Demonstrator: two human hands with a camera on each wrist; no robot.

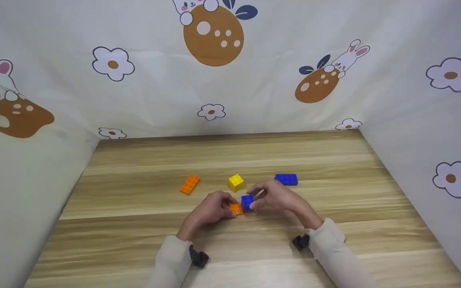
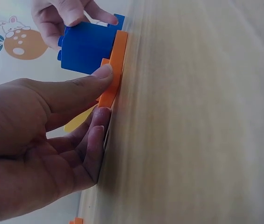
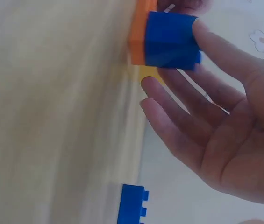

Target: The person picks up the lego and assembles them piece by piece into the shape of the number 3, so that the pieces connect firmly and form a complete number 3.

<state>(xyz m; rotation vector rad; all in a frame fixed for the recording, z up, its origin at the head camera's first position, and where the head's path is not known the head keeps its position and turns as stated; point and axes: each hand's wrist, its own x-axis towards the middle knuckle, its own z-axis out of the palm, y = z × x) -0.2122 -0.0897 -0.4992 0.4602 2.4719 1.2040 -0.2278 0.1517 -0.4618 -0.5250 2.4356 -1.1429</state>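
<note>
Thumb and fingers of my left hand (image 1: 214, 209) grip the left end of a flat orange building brick (image 1: 235, 209), low at the tabletop. On that brick's right end stands a cube-shaped blue building block (image 1: 247, 203), studs up. My right hand (image 1: 276, 197) holds this block between the thumb on its near side and fingers behind it. In the right wrist view the thumb lies at an upper edge of the blue block (image 3: 171, 41), while the lower fingers spread away from it. The left wrist view shows the left thumb pressing the side of the orange brick (image 2: 117, 60).
Beyond the hands, a yellow cube block (image 1: 236, 182) sits on the wooden table (image 1: 134, 248). Another flat orange brick (image 1: 190, 185) lies to the left, and a flat blue brick (image 1: 286, 179) lies behind the right hand. Patterned cloth walls (image 1: 154, 92) enclose the table's back and sides.
</note>
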